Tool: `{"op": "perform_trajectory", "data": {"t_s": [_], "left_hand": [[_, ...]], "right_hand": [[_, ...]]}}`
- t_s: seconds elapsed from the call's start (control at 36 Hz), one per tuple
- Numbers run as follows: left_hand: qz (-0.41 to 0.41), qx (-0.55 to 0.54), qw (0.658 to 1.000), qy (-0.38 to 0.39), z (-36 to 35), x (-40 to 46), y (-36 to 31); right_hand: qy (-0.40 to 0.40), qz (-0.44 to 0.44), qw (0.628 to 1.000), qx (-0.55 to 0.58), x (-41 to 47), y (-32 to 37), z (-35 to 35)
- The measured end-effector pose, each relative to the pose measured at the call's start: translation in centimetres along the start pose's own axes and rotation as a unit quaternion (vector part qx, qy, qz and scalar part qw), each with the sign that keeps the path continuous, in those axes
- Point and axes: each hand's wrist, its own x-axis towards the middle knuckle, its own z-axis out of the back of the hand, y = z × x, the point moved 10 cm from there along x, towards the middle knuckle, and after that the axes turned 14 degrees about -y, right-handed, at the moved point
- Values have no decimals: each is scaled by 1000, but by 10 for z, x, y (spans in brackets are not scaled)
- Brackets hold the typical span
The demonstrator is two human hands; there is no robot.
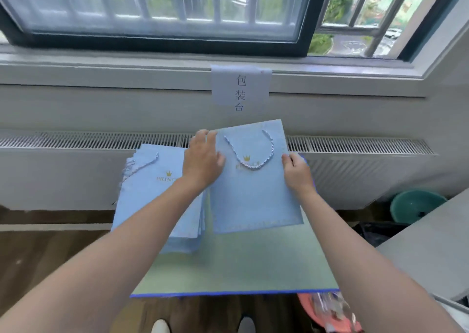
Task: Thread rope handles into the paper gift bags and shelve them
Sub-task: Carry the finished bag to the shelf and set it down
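A flat light-blue paper gift bag (256, 195) with a gold crown logo is held tilted above the green table (236, 264). A white twisted rope handle (250, 155) hangs in a loop across its face. My left hand (203, 160) grips the bag's upper left edge, fingers curled over the top. My right hand (297, 170) pinches its right edge. To the left lies a stack of several similar blue bags (157, 193) with rope handles, partly under my left forearm.
A radiator (355, 170) and window sill run along the wall behind the table, with a paper sign (240, 86) taped above. A teal basin (416, 206) sits on the floor at right, a pink basket (330, 312) under the table, and a grey surface (436, 251) at far right.
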Motion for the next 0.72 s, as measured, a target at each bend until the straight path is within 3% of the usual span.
{"op": "perform_trajectory", "data": {"t_s": [0.14,0.36,0.53,0.72], "left_hand": [[121,-87,986,-78,71,27,40],[314,-182,916,-170,165,14,150],[345,-200,882,-252,242,-14,233],[349,-165,869,-311,346,-53,345]], "right_hand": [[21,60,995,80,12,81,-31],[112,121,974,154,-26,206,-126],[183,166,953,173,-83,288,-206],[253,187,933,174,-182,380,-320]]}}
